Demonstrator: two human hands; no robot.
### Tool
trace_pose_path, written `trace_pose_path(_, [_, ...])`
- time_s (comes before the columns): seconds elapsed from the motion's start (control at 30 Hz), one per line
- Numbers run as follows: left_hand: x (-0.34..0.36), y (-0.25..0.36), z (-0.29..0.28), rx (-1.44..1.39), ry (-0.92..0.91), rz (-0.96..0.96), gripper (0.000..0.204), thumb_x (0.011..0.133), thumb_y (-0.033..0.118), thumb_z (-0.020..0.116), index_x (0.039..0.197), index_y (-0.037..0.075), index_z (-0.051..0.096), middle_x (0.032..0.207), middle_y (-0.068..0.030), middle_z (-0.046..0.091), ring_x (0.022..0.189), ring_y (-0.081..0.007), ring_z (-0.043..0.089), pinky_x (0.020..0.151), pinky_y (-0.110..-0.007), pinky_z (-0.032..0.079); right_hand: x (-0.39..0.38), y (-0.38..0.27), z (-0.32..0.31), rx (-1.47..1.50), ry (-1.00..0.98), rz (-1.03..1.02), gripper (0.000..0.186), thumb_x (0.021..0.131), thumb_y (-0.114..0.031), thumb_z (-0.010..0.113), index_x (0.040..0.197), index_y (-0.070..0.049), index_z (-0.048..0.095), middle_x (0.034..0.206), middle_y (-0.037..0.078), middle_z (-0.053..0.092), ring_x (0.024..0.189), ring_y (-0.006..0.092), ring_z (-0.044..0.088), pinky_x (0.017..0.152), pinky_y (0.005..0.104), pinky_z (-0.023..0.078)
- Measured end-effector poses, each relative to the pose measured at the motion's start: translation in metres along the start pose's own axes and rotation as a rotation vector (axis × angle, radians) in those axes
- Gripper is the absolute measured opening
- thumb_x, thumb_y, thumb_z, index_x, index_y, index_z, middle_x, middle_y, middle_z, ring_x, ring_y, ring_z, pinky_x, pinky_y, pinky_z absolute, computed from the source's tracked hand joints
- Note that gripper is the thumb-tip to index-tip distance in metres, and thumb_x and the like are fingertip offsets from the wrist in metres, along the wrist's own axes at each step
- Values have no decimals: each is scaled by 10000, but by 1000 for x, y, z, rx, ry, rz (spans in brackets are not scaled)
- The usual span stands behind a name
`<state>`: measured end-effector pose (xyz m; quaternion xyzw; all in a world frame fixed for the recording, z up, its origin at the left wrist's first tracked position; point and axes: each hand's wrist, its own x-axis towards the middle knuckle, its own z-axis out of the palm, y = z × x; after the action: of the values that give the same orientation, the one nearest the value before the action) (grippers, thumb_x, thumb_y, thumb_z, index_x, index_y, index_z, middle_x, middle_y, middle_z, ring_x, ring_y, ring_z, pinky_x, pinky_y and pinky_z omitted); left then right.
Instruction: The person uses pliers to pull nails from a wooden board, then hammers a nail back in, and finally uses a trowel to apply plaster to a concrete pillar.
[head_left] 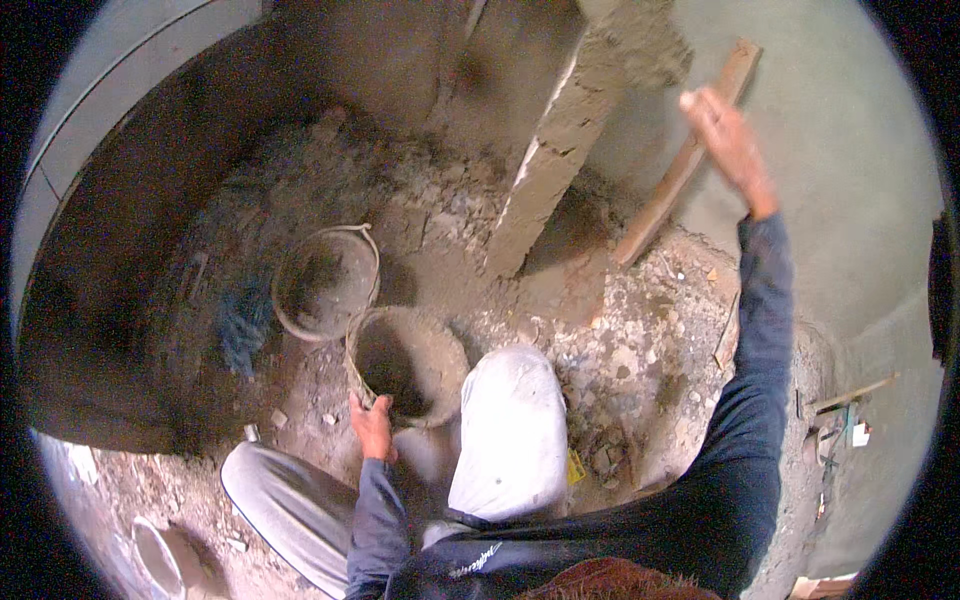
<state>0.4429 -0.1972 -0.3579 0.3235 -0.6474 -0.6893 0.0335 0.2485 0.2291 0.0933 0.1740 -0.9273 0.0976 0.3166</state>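
Note:
My left hand (374, 428) grips the near rim of a mortar-caked bucket (445, 350), its thumb over the edge. This bucket is tilted and has grey material on its inner wall. Up at the right, my raised right hand (730, 145) closes over the upper part of a long wooden board (660, 205) that slants along the wall. Slight blur softens its fingers. Left of the board stands a column (560, 150) coated in rough grey mortar, with a pale line along one edge. A second bucket (325, 285), with a handle, touches the first one.
Rubble and mortar crumbs cover the floor (650, 350). Blue crumpled material (242, 325) lies left of the buckets. Another pale container (165, 560) is at the lower left. A thin stick (855, 393) and small items lie by the right wall (850, 170). My knees flank the near bucket.

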Motion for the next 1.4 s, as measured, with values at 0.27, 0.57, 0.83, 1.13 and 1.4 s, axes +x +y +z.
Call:
trace_pose_path(0.27, [22, -22, -8, 321, 27, 129, 723, 855, 317, 703, 1358, -131, 440, 1371, -309, 502, 1311, -373, 467, 1107, -408, 343, -266, -72, 287, 70, -463, -536, 259, 908, -337, 603, 1002, -107, 532, 840, 144, 640, 744, 319, 661, 634, 472, 505])
trace_pose_path(0.57, [16, -15, -28, 250, 161, 112, 550, 804, 179, 639, 1276, -69, 501, 1088, -255, 656, 1030, -353, 639, 908, -399, 472, -248, -123, 291, 113, -246, -297, 160, 857, -237, 653, 869, -112, 553, 785, 116, 586, 726, 302, 646, 600, 429, 505])
trace_pose_path(0.83, [20, 16, -25, 620, 299, 561, 577, 787, 107, 666, 1326, -7, 494, 1371, -327, 453, 1251, -476, 463, 1086, -485, 366, -256, -75, 292, 80, -542, 136, 360, 930, -393, 599, 1117, -86, 570, 982, 194, 645, 927, 378, 639, 780, 503, 491])
trace_pose_path(1.13, [31, 66, -24, 422, -90, 602, 351, 891, 273, 622, 1120, 7, 600, 1062, -240, 630, 1023, -407, 602, 901, -448, 476, -329, -53, 337, 364, -557, 351, 621, 901, -395, 654, 1381, -37, 489, 1368, 214, 535, 1246, 374, 523, 1063, 445, 398])
trace_pose_path(1.4, [23, 82, -10, 280, -169, 509, 358, 1007, 336, 513, 976, -19, 546, 881, -190, 599, 834, -292, 577, 773, -418, 444, -406, -53, 445, -34, -689, -246, 587, 961, -368, 567, 1401, 1, 445, 1426, 207, 469, 1282, 357, 489, 1079, 439, 393])
